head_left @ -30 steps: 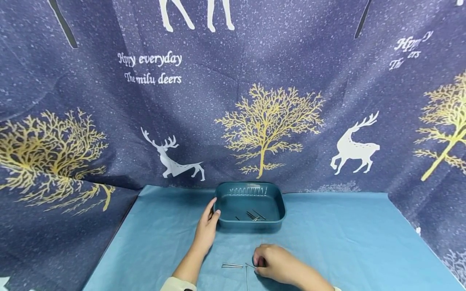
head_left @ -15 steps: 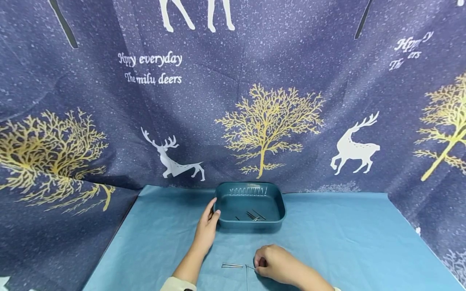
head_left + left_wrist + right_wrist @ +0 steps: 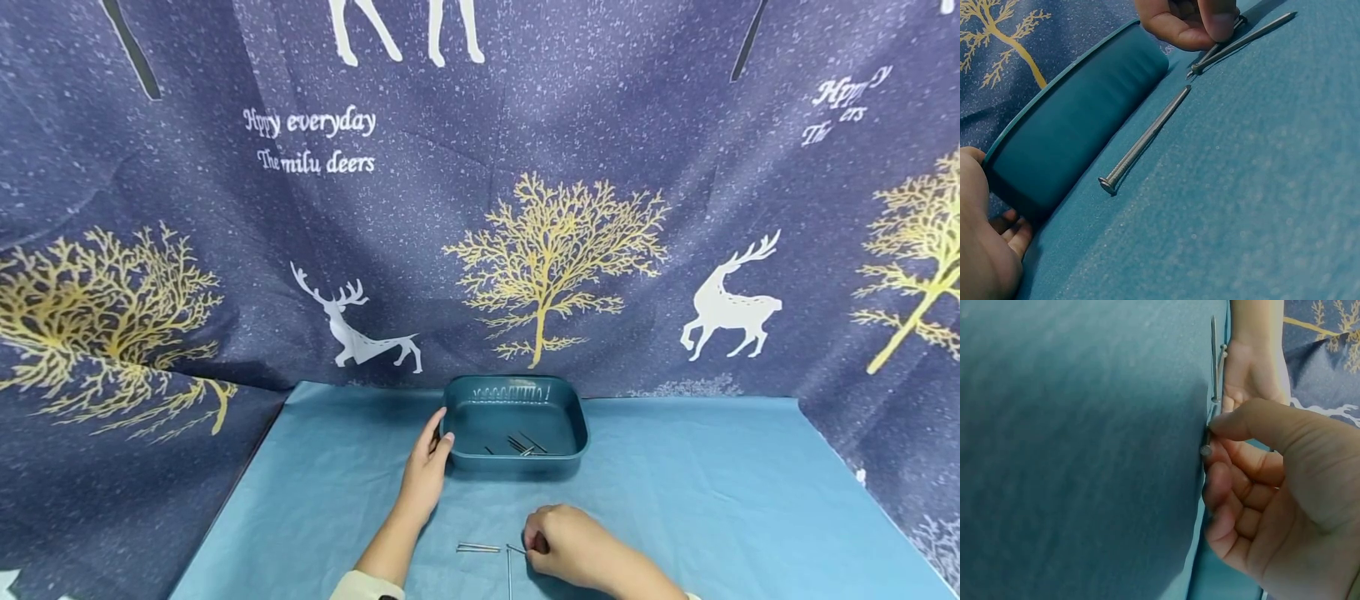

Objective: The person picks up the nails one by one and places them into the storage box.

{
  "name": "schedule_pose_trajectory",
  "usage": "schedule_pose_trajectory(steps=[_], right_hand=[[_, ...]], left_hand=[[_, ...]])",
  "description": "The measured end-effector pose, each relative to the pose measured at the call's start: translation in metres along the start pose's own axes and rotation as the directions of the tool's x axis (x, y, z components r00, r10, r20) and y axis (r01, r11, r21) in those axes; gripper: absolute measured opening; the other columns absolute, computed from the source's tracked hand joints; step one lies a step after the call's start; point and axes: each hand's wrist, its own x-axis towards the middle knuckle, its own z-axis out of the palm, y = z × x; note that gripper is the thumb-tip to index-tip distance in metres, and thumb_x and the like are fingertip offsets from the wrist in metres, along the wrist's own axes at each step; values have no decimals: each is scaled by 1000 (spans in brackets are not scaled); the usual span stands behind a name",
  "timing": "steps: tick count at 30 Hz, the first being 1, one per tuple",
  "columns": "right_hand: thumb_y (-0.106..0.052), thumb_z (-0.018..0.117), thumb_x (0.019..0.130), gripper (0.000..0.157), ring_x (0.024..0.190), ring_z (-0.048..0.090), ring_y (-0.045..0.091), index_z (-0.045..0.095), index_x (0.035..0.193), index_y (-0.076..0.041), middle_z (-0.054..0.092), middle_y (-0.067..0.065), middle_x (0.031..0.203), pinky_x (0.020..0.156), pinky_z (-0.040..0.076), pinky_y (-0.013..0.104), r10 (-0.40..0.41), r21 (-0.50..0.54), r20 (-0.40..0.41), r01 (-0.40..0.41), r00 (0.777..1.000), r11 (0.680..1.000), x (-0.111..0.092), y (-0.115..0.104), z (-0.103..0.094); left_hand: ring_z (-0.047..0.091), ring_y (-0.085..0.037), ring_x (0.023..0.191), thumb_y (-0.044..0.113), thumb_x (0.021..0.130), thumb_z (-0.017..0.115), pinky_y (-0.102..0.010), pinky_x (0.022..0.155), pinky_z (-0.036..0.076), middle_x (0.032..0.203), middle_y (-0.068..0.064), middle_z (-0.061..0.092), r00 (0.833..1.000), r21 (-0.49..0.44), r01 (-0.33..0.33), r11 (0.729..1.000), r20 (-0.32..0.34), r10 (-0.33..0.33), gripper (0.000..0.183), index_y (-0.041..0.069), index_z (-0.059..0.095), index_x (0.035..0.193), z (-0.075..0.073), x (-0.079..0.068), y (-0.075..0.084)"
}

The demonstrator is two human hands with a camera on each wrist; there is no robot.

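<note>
A deep teal tray [image 3: 517, 462] sits at the back of the table, and my left hand [image 3: 424, 473] holds its left end, thumb near the front corner. In the left wrist view, fingers [image 3: 1019, 237] of that hand curl at the tray's lower edge. My right hand [image 3: 573, 546] pinches a metal nail [image 3: 1207, 440] between thumb and fingertips, low over the cloth, its head showing below the thumb. The nail's point is close to the end of another nail [image 3: 509, 575] lying lengthwise. Left of these, two nails [image 3: 478, 547] lie side by side.
Several dark, thin nails [image 3: 522, 445] lie inside the tray near its front wall. A light blue cloth [image 3: 712, 500] covers the table. Behind it hangs a dark blue curtain [image 3: 615, 150] printed with deer and gold trees, close to the tray's far side.
</note>
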Motion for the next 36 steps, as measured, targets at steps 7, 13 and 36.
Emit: schedule_pose_trajectory(steps=[7, 13, 36], right_hand=[[-15, 72, 88, 14, 59, 42, -6, 65, 79, -23, 50, -18, 69, 57, 40, 15, 13, 47, -4, -12, 1000, 999, -1, 0, 0], [-14, 72, 88, 14, 62, 44, -7, 64, 80, -23, 53, -18, 74, 58, 42, 14, 25, 75, -58, -21, 998, 997, 0, -2, -4], [-7, 73, 86, 19, 64, 46, -7, 63, 83, -24, 56, -15, 80, 57, 46, 15, 51, 96, -406, -13, 912, 995, 9, 4, -19]], left_hand=[[27, -39, 153, 30, 108, 49, -60, 119, 32, 168, -14, 21, 1000, 6, 7, 1000, -1, -7, 50, 37, 37, 156, 0, 0, -1], [29, -38, 152, 30, 108, 50, -59, 119, 33, 168, -14, 23, 1000, -1, 4, 1000, -12, -4, 49, 37, 39, 155, 0, 0, -1], [27, -40, 153, 28, 108, 49, -60, 120, 32, 168, -15, 21, 1000, -6, -13, 1000, 1, 13, 50, 33, 38, 156, -1, -1, 0]])
